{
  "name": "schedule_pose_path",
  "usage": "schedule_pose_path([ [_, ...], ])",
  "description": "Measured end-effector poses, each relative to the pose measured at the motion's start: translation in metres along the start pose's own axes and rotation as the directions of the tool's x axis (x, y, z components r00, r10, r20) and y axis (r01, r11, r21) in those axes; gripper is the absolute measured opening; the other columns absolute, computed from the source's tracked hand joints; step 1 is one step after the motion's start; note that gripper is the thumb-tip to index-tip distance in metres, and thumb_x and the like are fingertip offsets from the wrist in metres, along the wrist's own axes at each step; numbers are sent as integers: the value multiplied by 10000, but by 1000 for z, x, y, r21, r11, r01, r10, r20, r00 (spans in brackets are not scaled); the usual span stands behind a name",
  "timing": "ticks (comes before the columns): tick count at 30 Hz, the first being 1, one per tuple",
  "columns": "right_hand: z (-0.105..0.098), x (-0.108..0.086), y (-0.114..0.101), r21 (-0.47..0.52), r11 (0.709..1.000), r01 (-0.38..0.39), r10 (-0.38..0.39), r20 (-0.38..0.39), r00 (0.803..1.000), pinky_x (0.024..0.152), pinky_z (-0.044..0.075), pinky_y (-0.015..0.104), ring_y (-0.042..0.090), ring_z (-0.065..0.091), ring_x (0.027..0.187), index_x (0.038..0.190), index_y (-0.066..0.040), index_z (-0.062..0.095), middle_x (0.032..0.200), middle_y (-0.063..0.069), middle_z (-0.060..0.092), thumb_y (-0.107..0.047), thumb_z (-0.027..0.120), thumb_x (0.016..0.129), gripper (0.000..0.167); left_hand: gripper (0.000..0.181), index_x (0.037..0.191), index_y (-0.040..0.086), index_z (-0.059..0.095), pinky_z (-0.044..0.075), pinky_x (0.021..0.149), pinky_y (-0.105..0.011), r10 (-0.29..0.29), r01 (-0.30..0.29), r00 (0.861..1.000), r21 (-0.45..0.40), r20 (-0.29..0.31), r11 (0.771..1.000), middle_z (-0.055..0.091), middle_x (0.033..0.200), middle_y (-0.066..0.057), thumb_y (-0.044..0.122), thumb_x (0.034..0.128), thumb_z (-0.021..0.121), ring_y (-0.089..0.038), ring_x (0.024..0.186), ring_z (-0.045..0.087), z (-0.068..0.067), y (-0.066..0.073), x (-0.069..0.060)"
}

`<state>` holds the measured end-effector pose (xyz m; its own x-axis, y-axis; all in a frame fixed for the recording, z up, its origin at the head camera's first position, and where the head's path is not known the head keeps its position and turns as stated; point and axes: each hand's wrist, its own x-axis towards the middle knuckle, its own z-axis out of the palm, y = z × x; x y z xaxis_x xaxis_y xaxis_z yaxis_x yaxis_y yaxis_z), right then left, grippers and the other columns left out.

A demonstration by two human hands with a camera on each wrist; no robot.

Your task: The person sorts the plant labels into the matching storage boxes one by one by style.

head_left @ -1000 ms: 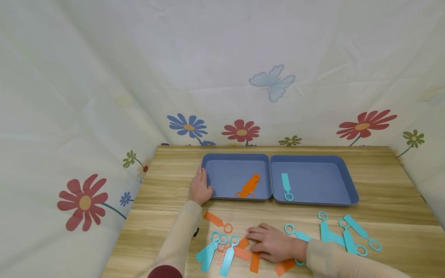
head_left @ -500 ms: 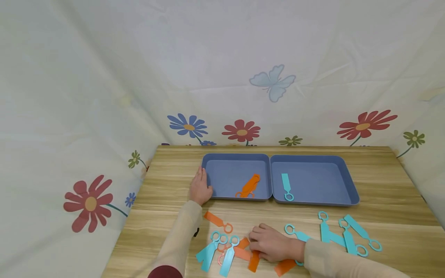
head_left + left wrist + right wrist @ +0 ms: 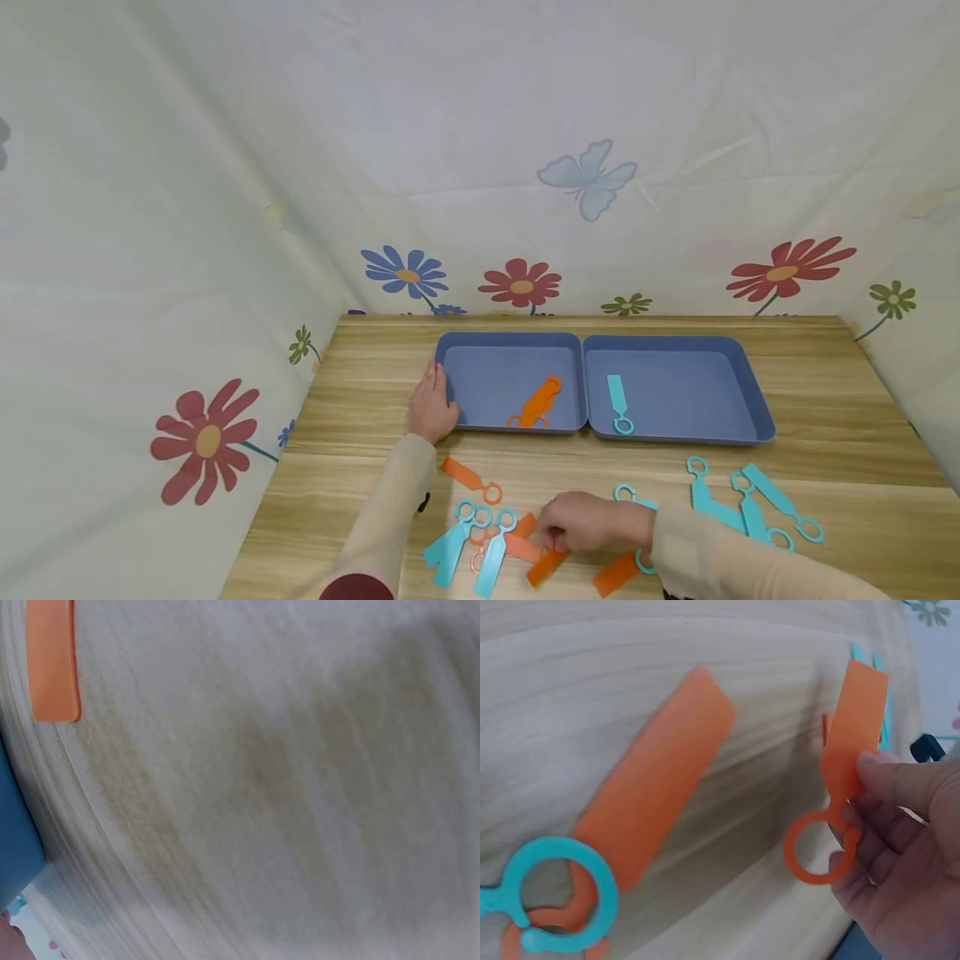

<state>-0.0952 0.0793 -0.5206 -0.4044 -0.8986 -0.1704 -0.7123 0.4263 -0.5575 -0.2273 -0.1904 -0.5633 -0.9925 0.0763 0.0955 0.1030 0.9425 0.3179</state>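
Observation:
My right hand [image 3: 581,518] pinches an orange tag [image 3: 857,712], a flat strip with an open ring at one end. In the right wrist view the thumb presses on the strip and the ring hangs beside the fingers. Another orange tag [image 3: 656,780] lies on the table, its ring overlapped by a turquoise ring [image 3: 559,847]. My left hand [image 3: 432,406] rests with straight fingers against the left wall of the left blue tray [image 3: 487,367]. Orange tags [image 3: 538,402] lie in that tray. One turquoise tag [image 3: 617,393] lies in the right blue tray [image 3: 682,392].
On the wooden table [image 3: 360,358], a single orange tag [image 3: 462,472] lies before the left tray. Turquoise tags [image 3: 491,567] overlap orange ones left of my right hand. More turquoise tags [image 3: 753,521] lie to the right. A flowered cloth [image 3: 480,208] hangs behind.
My right hand's fingers have drawn together on the orange tag, and its strip has tilted. The left hand and both trays have stayed put.

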Motion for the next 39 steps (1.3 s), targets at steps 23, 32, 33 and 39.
schedule_pose_path([
  [23, -44, 12, 24, 769, 625, -136, 236, -21, 971, 548, 392, 180, 88, 432, 587, 821, 70, 564, 662, -14, 502, 39, 560, 780, 51, 709, 1381, -50, 201, 228, 1081, -397, 16, -17, 1000, -12, -12, 1000, 155, 1462, -191, 166, 767, 483, -310, 1332, 214, 2, -3, 0],
  [32, -72, 21, 37, 819, 562, -115, 387, -137, 912, 649, 475, 216, 103, 526, 690, 930, 86, 563, 764, 7, 556, -16, 546, 828, 145, 710, 1380, -52, 205, 230, 1080, -397, 22, -22, 1000, -14, -18, 1000, 156, 1462, -192, 168, 765, 486, -309, 1330, 217, 3, -4, 1],
  [33, -75, 23, 38, 821, 559, -116, 408, -151, 900, 660, 482, 223, 105, 537, 704, 938, 77, 565, 777, 9, 560, -15, 542, 830, 144, 711, 1381, -48, 205, 228, 1082, -394, 19, -20, 1000, -14, -17, 1000, 155, 1462, -189, 169, 766, 488, -306, 1332, 215, 3, -3, 1],
  [39, -87, 32, 46, 839, 531, -117, 512, -209, 833, 681, 498, 313, 146, 540, 732, 971, 48, 574, 823, 51, 565, -2, 515, 841, 151, 712, 1378, -50, 218, 231, 1080, -387, 17, -17, 1000, -4, -21, 1000, 166, 1460, -190, 175, 766, 504, -307, 1329, 222, 3, -3, 0],
])
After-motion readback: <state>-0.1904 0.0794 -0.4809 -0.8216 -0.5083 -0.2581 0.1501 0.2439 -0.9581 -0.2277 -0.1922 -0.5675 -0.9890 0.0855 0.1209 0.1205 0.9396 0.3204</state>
